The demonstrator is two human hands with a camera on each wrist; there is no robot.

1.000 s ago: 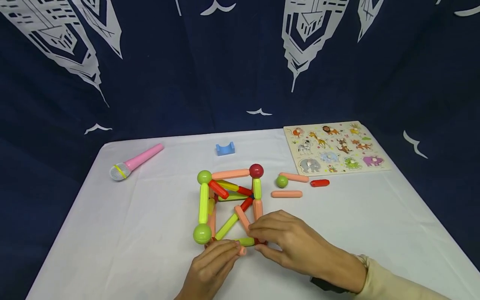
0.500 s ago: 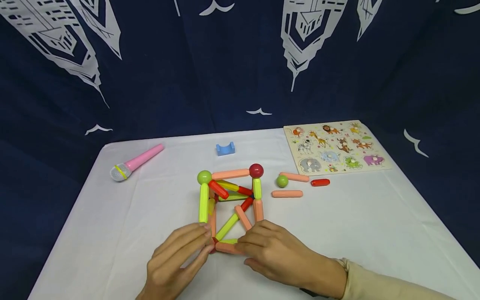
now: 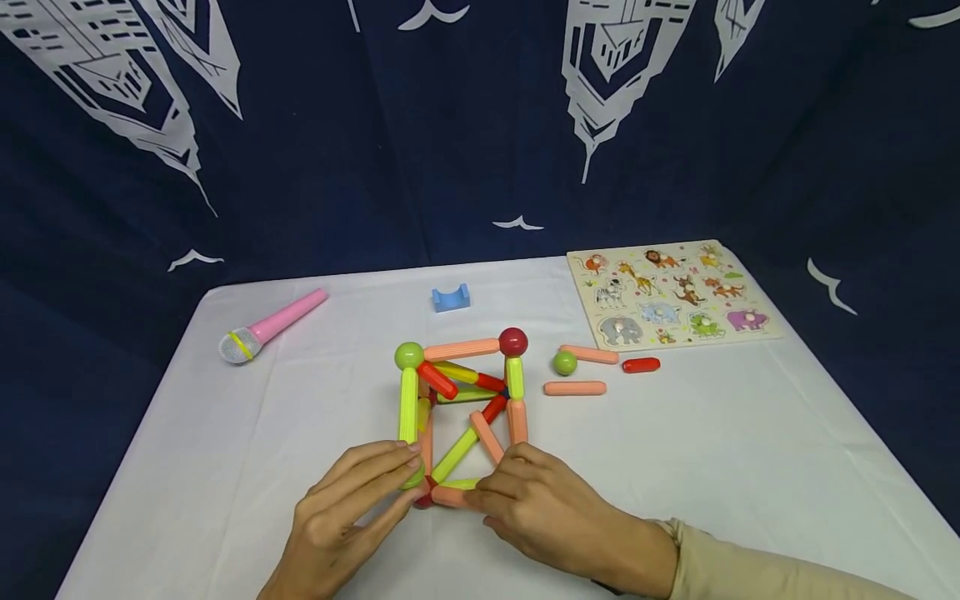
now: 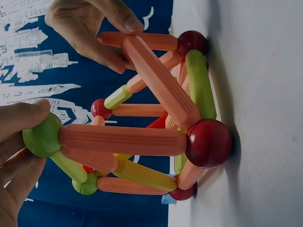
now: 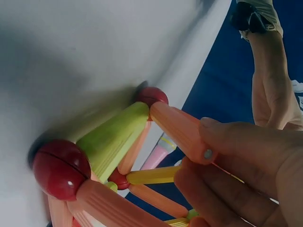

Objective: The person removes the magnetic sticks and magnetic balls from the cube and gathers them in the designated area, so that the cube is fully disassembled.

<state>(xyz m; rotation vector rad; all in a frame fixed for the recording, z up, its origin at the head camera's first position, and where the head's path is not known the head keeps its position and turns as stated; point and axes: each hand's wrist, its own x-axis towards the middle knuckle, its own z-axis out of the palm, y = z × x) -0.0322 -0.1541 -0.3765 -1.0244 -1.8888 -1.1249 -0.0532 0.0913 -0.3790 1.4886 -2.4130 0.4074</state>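
Low centre of the head view, the left hand (image 3: 341, 521) pinched the frame's (image 3: 461, 408) green ball (image 4: 42, 135) while the right hand (image 3: 543, 512) gripped a loose-ended peach rod (image 5: 182, 132). Risky, I judged: a hard tug could have popped the magnetic joints and collapsed everything.

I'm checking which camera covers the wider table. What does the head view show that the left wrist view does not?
Only the head view shows the pink microphone, blue block, animal puzzle and loose sticks. Only the left wrist view shows, close up, the left hand touching a green ball. Both show the stick-and-ball frame and the right hand on it.
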